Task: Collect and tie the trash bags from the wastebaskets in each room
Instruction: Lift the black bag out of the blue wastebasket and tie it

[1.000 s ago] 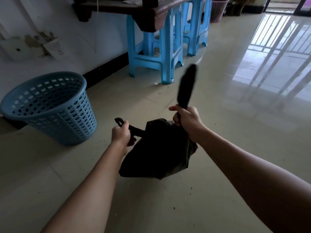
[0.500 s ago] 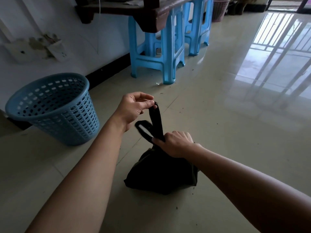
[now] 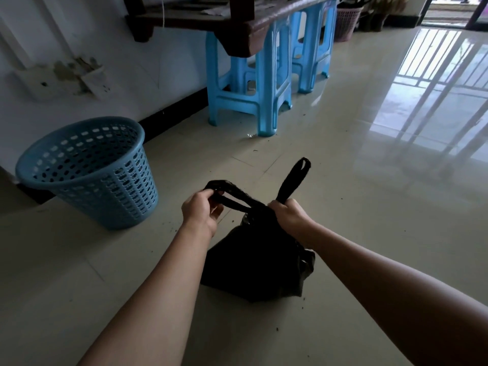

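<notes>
A black trash bag (image 3: 258,262) sits on the tiled floor in front of me. My left hand (image 3: 202,213) pinches one looped handle of the bag and pulls it out to the left. My right hand (image 3: 289,215) grips the other handle at the bag's neck; that handle's loop sticks up and to the right above my fist. A blue perforated wastebasket (image 3: 89,173) stands to the left by the wall, with no bag visible in it.
Blue plastic stools (image 3: 253,83) hold up a dark wooden bench (image 3: 237,25) along the wall behind the bag. A pink basket (image 3: 347,21) stands farther back. Small crumbs of dirt lie on the glossy floor around the bag.
My left hand dropped from above the bag and pulled its handle out to the left. My right hand now holds the other handle upright at the neck.
</notes>
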`<action>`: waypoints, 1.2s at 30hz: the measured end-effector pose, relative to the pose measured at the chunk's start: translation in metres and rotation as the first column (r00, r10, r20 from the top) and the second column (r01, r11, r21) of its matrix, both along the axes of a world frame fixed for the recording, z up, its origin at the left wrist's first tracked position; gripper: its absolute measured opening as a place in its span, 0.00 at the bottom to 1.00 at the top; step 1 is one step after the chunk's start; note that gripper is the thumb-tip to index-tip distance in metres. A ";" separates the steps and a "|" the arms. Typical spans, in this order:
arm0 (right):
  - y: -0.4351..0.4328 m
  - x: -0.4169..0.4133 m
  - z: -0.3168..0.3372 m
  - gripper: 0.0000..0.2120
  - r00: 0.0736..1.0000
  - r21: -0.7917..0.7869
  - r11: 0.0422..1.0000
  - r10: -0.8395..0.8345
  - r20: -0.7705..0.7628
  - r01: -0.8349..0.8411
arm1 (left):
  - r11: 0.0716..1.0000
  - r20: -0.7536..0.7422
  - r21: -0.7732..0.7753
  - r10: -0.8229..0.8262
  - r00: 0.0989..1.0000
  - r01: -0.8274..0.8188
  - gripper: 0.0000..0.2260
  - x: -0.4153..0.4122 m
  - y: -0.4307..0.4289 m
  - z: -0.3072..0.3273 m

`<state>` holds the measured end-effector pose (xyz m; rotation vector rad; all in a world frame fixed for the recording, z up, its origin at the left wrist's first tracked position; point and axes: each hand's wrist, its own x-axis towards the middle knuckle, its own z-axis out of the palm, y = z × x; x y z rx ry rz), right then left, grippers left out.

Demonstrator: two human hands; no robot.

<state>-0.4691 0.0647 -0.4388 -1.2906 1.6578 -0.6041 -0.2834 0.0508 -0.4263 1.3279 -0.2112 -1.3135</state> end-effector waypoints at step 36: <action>-0.010 -0.027 0.008 0.03 0.875 -0.351 0.885 0.116 -0.470 -0.306 | 0.535 0.550 0.177 -0.750 0.368 0.826 0.05 -0.022 0.018 -0.007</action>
